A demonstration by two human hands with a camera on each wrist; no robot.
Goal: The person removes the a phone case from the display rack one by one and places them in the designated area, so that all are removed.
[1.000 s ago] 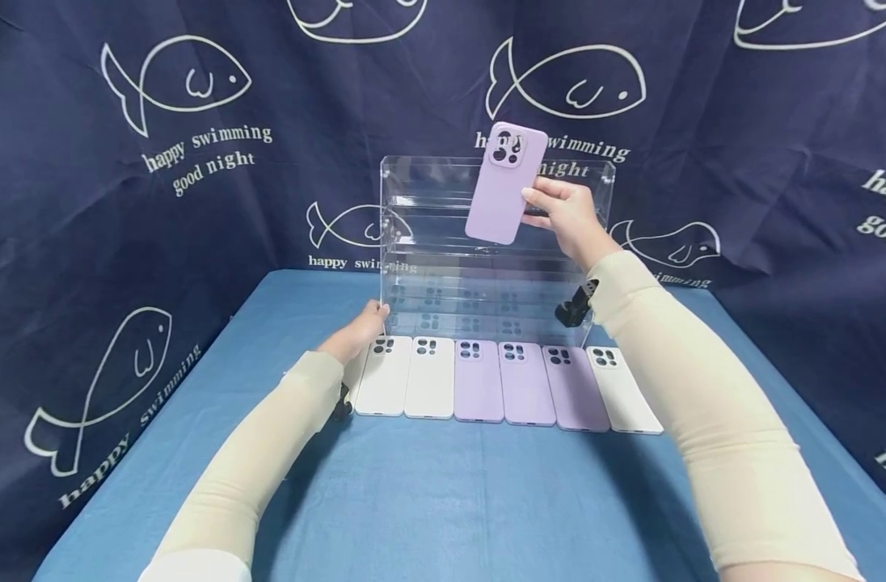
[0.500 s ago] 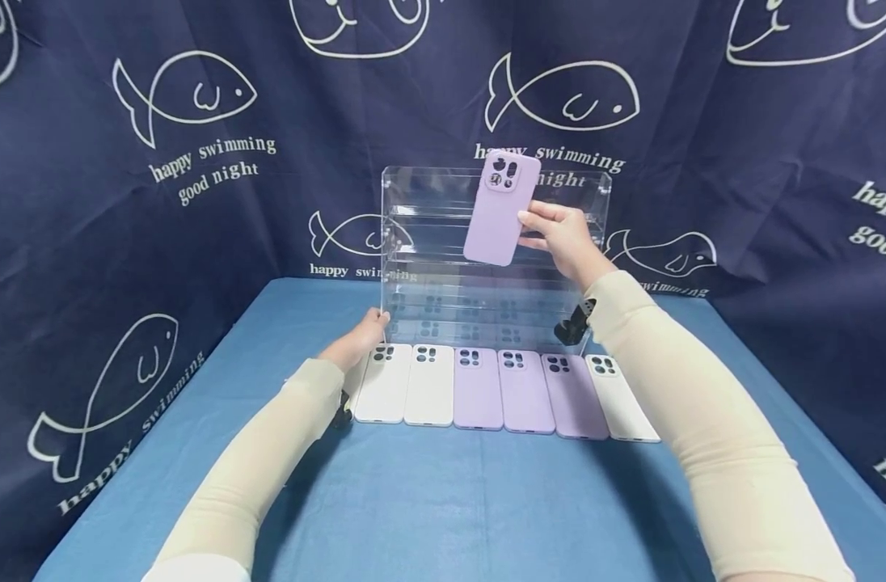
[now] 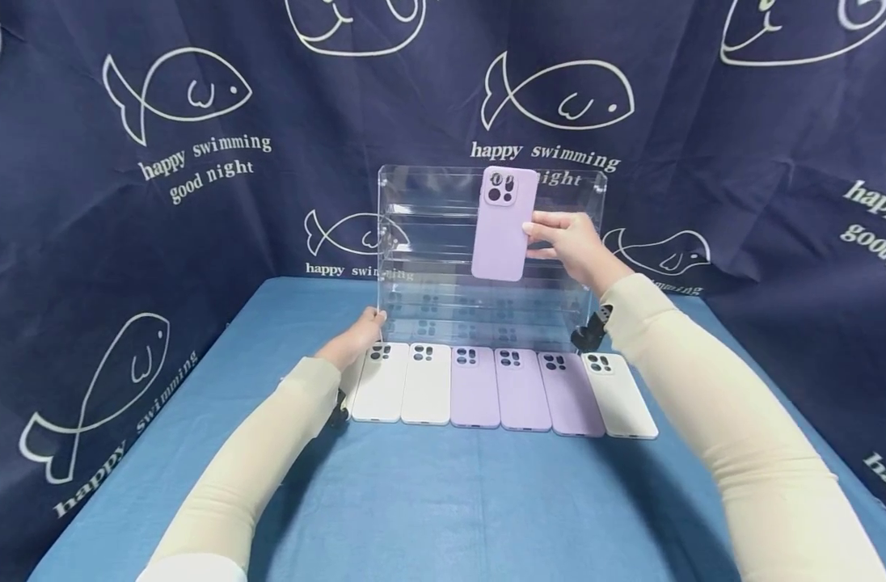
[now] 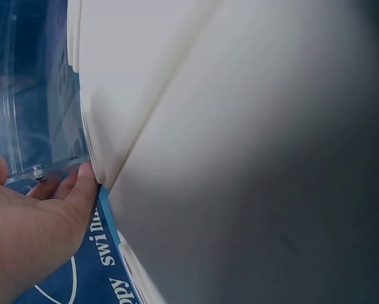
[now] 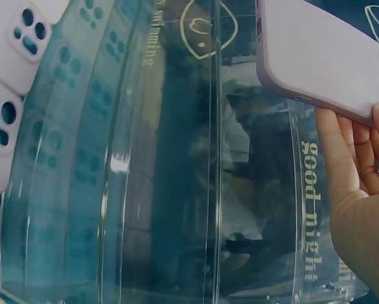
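Note:
In the head view my right hand (image 3: 574,246) pinches a lilac phone case (image 3: 504,234) by its right edge. The case is nearly upright, camera cutouts at the top, in front of the upper tiers of a clear acrylic display stand (image 3: 428,279). From the right wrist, fingers and thumb are seen along the long side of the case (image 5: 328,57). My left hand (image 3: 356,338) grips the stand's lower left edge; in the left wrist view the fingers wrap the clear side panel (image 4: 43,171). A pale sleeve fills most of that view.
A row of phone cases lies flat before the stand: white ones (image 3: 426,388) on the left, three lilac ones (image 3: 475,392) in the middle, a white one (image 3: 621,396) at the right. Blue cloth (image 3: 414,501) covers the table; a navy fish-print curtain (image 3: 326,121) hangs behind.
My right hand has lowered the lilac phone case toward the stand's tiers and turned it more upright. The left hand keeps its grip on the stand's edge.

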